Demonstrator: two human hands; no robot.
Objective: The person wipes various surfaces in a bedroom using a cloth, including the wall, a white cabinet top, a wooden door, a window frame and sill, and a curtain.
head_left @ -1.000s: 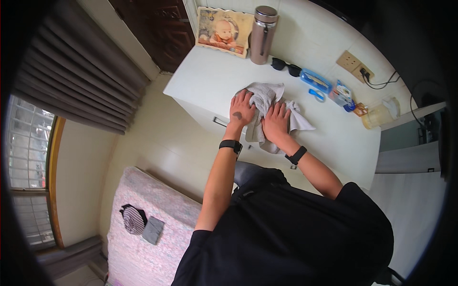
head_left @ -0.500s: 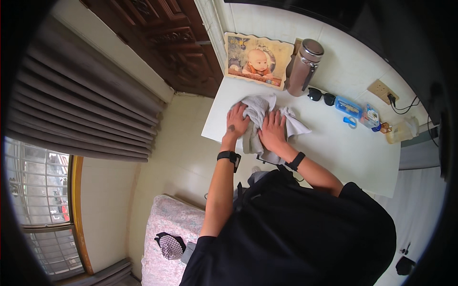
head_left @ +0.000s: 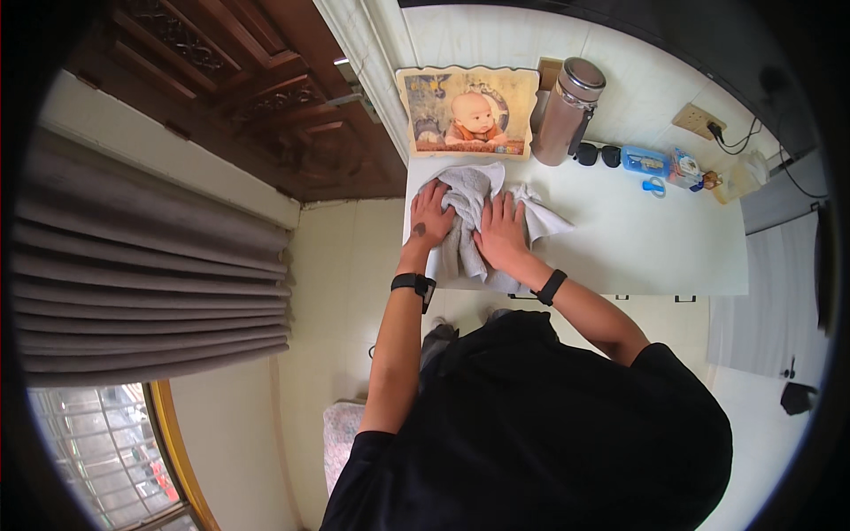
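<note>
A crumpled grey towel lies in folds on the left part of the white cabinet top, and a bit of it hangs at the front edge. My left hand rests on the towel's left side with fingers stretched over the cloth. On its right part lies my right hand, fingers spread and palm down. Both hands press on the cloth without wrapping round it. A pale corner of the towel points out to the right of my right hand.
Along the wall stand a framed baby photo, a brown flask, sunglasses, a blue case, a small blue-and-white item and a clear container. A socket holds a plugged-in cord. A grey curtain hangs left.
The view has turned, so the cabinet lies straighter and its front handles show. My hands stay on the towel, with only slight shifts in its folds.
</note>
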